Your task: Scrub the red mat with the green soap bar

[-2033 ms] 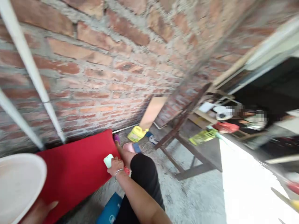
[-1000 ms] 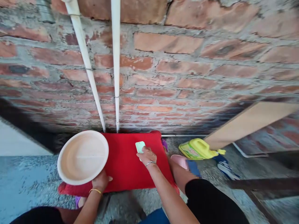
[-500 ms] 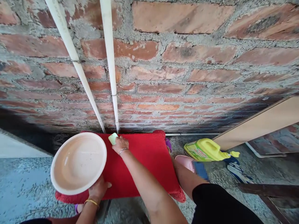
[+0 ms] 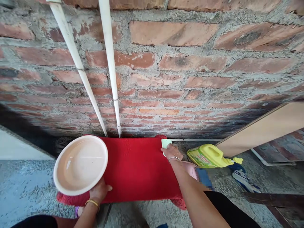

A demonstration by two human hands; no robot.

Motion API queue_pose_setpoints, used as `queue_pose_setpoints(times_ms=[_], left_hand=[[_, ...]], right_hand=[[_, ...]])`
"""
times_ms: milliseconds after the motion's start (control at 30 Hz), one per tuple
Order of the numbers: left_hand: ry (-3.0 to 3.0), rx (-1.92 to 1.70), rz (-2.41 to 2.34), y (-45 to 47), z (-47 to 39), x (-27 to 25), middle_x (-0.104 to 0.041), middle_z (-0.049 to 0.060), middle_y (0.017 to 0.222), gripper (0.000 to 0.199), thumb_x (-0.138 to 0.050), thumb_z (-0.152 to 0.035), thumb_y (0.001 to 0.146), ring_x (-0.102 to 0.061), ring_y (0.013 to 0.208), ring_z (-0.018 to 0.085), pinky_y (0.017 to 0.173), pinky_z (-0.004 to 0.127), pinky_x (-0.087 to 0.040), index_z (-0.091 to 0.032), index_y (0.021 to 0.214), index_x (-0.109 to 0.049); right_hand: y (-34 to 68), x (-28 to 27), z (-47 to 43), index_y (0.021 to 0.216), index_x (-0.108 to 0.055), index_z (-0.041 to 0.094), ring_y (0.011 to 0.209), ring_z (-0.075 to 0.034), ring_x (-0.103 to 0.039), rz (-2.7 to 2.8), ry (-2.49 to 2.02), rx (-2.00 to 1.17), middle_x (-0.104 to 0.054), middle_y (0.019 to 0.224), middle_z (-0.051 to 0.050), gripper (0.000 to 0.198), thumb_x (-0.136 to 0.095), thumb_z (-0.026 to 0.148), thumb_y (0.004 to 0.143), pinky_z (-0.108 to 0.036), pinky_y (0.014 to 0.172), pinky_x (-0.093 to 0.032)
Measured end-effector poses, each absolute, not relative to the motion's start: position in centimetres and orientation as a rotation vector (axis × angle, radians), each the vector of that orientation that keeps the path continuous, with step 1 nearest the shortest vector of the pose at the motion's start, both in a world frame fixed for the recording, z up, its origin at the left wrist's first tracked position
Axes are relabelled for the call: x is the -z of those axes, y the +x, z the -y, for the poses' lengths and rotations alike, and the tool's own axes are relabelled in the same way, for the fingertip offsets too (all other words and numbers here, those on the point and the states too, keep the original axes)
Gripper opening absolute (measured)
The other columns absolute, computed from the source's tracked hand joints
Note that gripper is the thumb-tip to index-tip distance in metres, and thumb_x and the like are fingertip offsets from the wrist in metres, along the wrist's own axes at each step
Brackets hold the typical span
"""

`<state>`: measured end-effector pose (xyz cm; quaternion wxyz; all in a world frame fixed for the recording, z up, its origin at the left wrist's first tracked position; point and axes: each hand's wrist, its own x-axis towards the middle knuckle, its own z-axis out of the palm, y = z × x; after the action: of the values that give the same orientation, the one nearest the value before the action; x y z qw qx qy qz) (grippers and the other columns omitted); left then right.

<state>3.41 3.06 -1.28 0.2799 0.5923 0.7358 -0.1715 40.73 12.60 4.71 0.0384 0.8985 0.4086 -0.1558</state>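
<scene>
Head view: my right hand [image 4: 174, 152] curled round pale green block [image 4: 166, 143] at far right corner of red cloth [image 4: 135, 171], gripped by near end, likely leaving far end free. My left hand [image 4: 99, 191] at basin [image 4: 82, 166] over cloth's left end, thumb outstretched, probably steadying it; fingers hidden, cannot tell how closed.

Flat red cloth [image 4: 140, 174], pale-green block [image 4: 166, 143] at right, round basin [image 4: 86, 167] at left.
</scene>
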Motion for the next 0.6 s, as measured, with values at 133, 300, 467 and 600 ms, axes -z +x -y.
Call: queue_pose_setpoints(times_ms=[133, 300, 467, 600], left_hand=[[1.568, 0.444, -1.987, 3.4, -3.0, 1.1, -0.055, 0.016, 0.131, 0.055, -0.066, -0.036, 0.066, -0.046, 0.127, 0.029, 0.107, 0.037, -0.031, -0.013, 0.116, -0.056], [1.55, 0.47, -1.994, 3.5, -3.1, 0.0, -0.055, 0.016, 0.133, 0.059, -0.067, -0.036, 0.065, -0.046, 0.127, 0.029, 0.108, 0.037, -0.03, -0.013, 0.118, -0.055], [1.564, 0.436, -1.982, 3.2, -2.9, -0.2, -0.052, 0.015, 0.136, 0.058, -0.065, -0.038, 0.066, -0.044, 0.129, 0.029, 0.108, 0.036, -0.03, -0.014, 0.118, -0.055], [1.616, 0.458, -1.966, 3.0, -2.8, 0.6, -0.052, 0.016, 0.135, 0.058, -0.064, -0.04, 0.068, -0.043, 0.129, 0.03, 0.109, 0.038, -0.028, -0.013, 0.118, -0.055]], right_hand=[[32.0, -4.7, -13.1, 0.106, -0.058, 0.023, 0.095, -0.021, -0.062, -1.52, 2.589, 0.659, -0.058, 0.108, -0.009, 0.042, -0.058, 0.052, 0.075, -0.03, 0.076, -0.043], [18.7, -3.4, -13.4, 0.107, -0.059, 0.02, 0.093, -0.022, -0.062, -1.95, 2.27, 0.843, -0.058, 0.11, -0.01, 0.041, -0.063, 0.043, 0.073, -0.03, 0.075, -0.042], [14.3, -2.4, -13.4, 0.108, -0.06, 0.019, 0.099, -0.023, -0.059, -2.092, 2.134, 0.852, -0.059, 0.113, -0.009, 0.039, -0.063, 0.033, 0.072, -0.031, 0.081, -0.04], [18.6, -2.3, -13.5, 0.112, -0.059, 0.018, 0.101, -0.026, -0.057, -2.028, 2.196, 0.776, -0.057, 0.115, -0.013, 0.049, -0.065, 0.038, 0.068, -0.034, 0.083, -0.04]])
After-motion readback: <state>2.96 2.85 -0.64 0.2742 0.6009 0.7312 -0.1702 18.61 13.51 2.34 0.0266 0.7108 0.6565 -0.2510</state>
